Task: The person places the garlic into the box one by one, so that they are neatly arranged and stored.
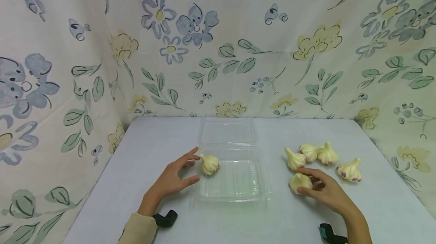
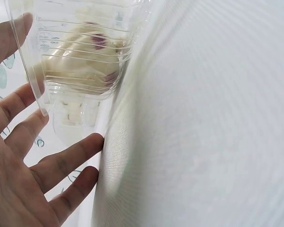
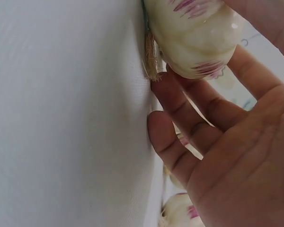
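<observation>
A clear plastic clamshell box [image 1: 235,198] lies with its lid folded back on the white table. Inside its left side sits one garlic bulb [image 1: 209,164], seen through the ribbed wall in the left wrist view. Beside that wall is my left hand [image 1: 173,177], its fingers spread and fingertips at the box's edge. To the right of the box, my right hand [image 1: 325,191] holds a garlic bulb [image 1: 299,182] between thumb and fingers. That bulb shows purple streaks and a dry root tuft [image 3: 153,59] in the right wrist view, close to the table surface.
Several more garlic bulbs lie just beyond my right hand, one [image 1: 295,159] close to the held bulb and another [image 1: 349,170] farther right. The lid [image 1: 227,132] reaches toward the table's back edge. A flowered cloth [image 1: 231,58] hangs behind and at the sides.
</observation>
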`<state>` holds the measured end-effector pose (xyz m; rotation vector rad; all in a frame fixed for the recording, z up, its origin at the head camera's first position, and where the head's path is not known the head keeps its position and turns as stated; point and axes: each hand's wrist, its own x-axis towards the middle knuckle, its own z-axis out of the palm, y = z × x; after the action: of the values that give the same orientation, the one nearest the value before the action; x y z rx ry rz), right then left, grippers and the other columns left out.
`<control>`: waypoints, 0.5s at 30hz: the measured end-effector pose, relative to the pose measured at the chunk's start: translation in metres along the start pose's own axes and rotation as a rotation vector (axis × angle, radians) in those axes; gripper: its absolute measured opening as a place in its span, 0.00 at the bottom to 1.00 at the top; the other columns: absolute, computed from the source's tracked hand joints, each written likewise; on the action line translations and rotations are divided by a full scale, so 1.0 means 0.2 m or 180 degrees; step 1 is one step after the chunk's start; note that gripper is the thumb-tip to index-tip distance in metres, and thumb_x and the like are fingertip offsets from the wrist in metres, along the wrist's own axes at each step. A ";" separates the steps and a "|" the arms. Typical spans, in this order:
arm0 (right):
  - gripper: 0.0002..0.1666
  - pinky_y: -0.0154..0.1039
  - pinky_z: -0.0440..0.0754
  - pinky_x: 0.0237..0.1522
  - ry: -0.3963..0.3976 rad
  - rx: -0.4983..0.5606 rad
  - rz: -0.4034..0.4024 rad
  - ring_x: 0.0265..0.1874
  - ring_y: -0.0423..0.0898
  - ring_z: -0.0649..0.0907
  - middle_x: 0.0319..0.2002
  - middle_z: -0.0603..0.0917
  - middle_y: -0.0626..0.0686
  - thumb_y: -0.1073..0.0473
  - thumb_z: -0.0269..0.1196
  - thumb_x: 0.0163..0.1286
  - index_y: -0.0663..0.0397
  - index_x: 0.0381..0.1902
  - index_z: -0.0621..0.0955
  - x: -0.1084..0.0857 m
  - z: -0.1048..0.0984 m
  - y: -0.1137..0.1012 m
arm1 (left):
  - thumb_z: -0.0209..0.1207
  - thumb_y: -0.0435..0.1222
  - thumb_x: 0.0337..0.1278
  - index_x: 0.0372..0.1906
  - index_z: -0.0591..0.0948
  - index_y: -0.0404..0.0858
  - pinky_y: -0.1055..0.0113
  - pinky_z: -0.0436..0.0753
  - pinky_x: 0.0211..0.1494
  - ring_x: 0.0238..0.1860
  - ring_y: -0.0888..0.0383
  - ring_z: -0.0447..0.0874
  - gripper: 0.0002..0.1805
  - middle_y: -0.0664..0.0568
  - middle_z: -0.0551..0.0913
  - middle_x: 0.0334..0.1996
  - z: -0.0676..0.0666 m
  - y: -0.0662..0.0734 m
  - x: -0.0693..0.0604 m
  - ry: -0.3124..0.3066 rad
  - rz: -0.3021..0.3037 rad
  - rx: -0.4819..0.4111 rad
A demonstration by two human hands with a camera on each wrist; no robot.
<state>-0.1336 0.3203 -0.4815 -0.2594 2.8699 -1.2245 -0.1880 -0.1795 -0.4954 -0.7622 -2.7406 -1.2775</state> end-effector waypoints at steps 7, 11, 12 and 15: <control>0.33 0.32 0.79 0.35 -0.0014 0.0041 0.0068 0.36 0.35 0.79 0.52 0.83 0.49 0.49 0.75 0.61 0.44 0.64 0.81 0.01 0.01 0.00 | 0.70 0.47 0.60 0.67 0.75 0.53 0.37 0.75 0.67 0.64 0.47 0.83 0.31 0.65 0.60 0.80 -0.01 0.00 0.00 -0.0012 -0.0007 -0.0009; 0.33 0.32 0.79 0.36 0.0050 -0.0042 0.0025 0.35 0.34 0.77 0.51 0.84 0.50 0.48 0.76 0.60 0.45 0.63 0.82 0.01 0.01 -0.02 | 0.69 0.48 0.60 0.67 0.74 0.53 0.37 0.75 0.67 0.64 0.48 0.83 0.31 0.64 0.60 0.80 -0.01 -0.01 0.00 -0.0023 0.0019 -0.0014; 0.33 0.32 0.79 0.36 0.0077 -0.0082 -0.0001 0.36 0.34 0.77 0.53 0.84 0.51 0.48 0.76 0.60 0.44 0.63 0.82 0.01 0.01 -0.03 | 0.69 0.48 0.60 0.67 0.74 0.53 0.37 0.75 0.67 0.64 0.48 0.83 0.31 0.64 0.60 0.80 -0.01 -0.01 0.00 -0.0025 0.0021 -0.0017; 0.33 0.31 0.79 0.37 0.0166 -0.0218 -0.0078 0.38 0.33 0.75 0.58 0.84 0.52 0.47 0.77 0.59 0.43 0.62 0.82 0.01 -0.01 -0.07 | 0.69 0.48 0.61 0.67 0.74 0.51 0.36 0.75 0.67 0.63 0.47 0.83 0.31 0.63 0.60 0.80 0.00 -0.01 0.00 -0.0022 0.0049 -0.0004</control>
<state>-0.1346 0.3119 -0.4697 -0.2686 2.9657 -1.1551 -0.1892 -0.1815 -0.4971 -0.7875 -2.7340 -1.2761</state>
